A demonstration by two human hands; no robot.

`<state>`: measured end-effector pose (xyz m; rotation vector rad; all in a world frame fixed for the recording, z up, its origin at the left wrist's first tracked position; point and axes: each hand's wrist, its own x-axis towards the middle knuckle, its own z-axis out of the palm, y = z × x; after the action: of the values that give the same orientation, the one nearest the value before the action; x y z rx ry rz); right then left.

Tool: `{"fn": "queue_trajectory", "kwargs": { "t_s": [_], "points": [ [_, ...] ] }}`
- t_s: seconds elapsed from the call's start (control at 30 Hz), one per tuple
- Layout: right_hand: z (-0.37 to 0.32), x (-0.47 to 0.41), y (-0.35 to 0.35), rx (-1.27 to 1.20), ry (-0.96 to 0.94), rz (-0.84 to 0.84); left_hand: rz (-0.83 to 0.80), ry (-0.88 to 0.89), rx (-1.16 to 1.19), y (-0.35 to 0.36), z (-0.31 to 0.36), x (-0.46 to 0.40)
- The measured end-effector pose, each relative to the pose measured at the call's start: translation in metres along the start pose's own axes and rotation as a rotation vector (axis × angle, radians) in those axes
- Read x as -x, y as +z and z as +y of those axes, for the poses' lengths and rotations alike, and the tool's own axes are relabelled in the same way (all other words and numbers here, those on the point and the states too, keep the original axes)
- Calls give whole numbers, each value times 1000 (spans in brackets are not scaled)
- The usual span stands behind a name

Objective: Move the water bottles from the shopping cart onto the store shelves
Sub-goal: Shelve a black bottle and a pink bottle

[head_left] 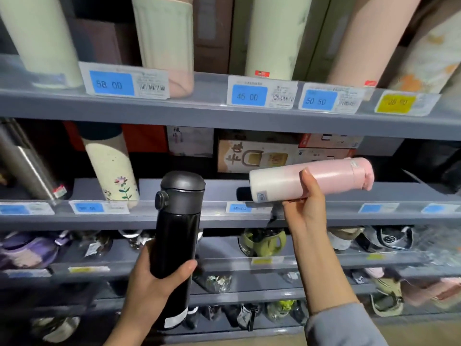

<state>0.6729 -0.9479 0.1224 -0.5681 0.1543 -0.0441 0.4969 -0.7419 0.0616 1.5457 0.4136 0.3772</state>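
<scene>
Two hands hold bottles: left (159, 278) black bottle (174, 245), right (308, 203) pink bottle (311, 178), seemingly unshelved.

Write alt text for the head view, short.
A person faces grey store shelves, the left hand gripping an upright black bottle and the right hand holding a pink and white bottle sideways over the middle shelf. Other bottles and price tags line the shelves.

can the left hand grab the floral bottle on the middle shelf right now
Probably not: the left hand already grips the black bottle. The floral bottle stands unblocked at the shelf front, up and to the left, so the way looks free once the hand is emptied.
</scene>
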Motion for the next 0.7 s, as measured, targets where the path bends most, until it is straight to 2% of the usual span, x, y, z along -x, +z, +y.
{"fn": "queue_trajectory", "kwargs": {
  "t_s": [0.1, 0.23, 0.37, 0.5, 0.7],
  "points": [
    [8, -9, 0, 36, 2, 54, 14, 6, -12, -2, 3, -2],
    [14, -17, 9, 114, -110, 130, 22, 11, -14, 0, 1, -1],
    [16, -31, 10, 366, -199, 112, 2, 0, -8, 3, -1, 2],
    [8, -42, 4, 803, -272, 12, -13, -25, -10, 7, -6, 6],
    [6, -48, 6, 1164, -243, -209, 6, -53, -23, 12, -12, 5]
  ]
}}
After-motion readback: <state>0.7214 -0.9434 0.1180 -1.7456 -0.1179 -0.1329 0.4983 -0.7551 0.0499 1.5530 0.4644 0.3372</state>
